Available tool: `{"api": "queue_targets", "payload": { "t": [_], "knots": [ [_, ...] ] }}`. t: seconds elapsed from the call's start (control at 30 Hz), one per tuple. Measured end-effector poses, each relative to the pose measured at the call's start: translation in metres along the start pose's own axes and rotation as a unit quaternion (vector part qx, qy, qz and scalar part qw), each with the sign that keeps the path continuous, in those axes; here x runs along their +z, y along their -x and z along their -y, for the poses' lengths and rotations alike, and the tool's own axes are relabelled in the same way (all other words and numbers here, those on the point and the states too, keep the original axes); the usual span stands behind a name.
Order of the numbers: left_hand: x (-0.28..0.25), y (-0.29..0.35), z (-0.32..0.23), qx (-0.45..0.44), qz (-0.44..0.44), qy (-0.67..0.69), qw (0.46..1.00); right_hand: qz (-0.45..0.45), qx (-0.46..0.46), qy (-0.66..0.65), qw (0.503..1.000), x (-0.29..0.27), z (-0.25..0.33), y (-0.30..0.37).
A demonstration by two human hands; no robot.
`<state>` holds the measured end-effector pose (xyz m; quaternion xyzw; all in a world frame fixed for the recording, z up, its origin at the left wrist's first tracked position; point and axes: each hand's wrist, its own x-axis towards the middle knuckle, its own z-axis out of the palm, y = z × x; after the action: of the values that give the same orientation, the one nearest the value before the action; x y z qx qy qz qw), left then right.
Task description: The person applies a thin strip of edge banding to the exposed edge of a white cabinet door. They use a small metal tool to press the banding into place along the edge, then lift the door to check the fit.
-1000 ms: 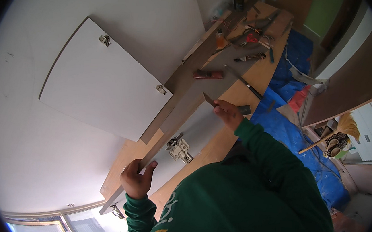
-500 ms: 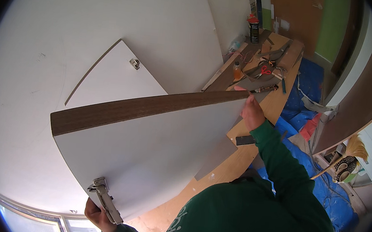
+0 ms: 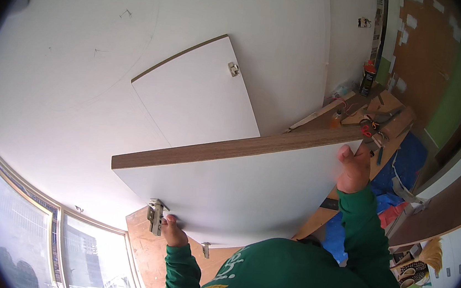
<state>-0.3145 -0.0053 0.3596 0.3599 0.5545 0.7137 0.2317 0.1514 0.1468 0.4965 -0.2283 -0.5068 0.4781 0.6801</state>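
I hold up a white cabinet door (image 3: 237, 189) with a brown wood-grain edge (image 3: 230, 148) between both hands. My left hand (image 3: 175, 233) is closed on its lower left edge, beside a metal hinge (image 3: 155, 217); part of its fingers is behind the door. A smaller second hinge (image 3: 206, 250) shows at the bottom edge. At the upper right corner my right hand (image 3: 354, 170) grips the door, thumb on the white face and fingers partly hidden. Beyond it, another white door panel (image 3: 202, 94) with a brown edge and a hinge (image 3: 233, 69) stands against the white wall.
A wooden worktop (image 3: 395, 107) at the far right carries red-handled scissors (image 3: 366, 130), an orange bottle (image 3: 336, 118), a black can (image 3: 367, 82) and scraps. Blue sheeting (image 3: 406, 161) covers the floor beside it. Windows (image 3: 92, 253) are at lower left; a broom (image 3: 430, 257) stands at right.
My view has swung left, bringing the windows further in. The held door has tilted, and a second hinge now shows at its bottom edge. Both hands still grip it.
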Motion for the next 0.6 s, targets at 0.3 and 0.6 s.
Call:
{"api": "queue_targets", "payload": {
  "t": [0.3,0.6],
  "knots": [
    [0.004,-0.012,0.051,-0.059,0.004,0.098,0.993,-0.032,-0.027,0.058,0.997,0.016,0.022,0.023],
    [0.012,-0.032,0.074,-0.005,-0.042,-0.013,0.999,0.059,0.019,0.080,0.995,0.029,0.024,0.016]
  ]
}}
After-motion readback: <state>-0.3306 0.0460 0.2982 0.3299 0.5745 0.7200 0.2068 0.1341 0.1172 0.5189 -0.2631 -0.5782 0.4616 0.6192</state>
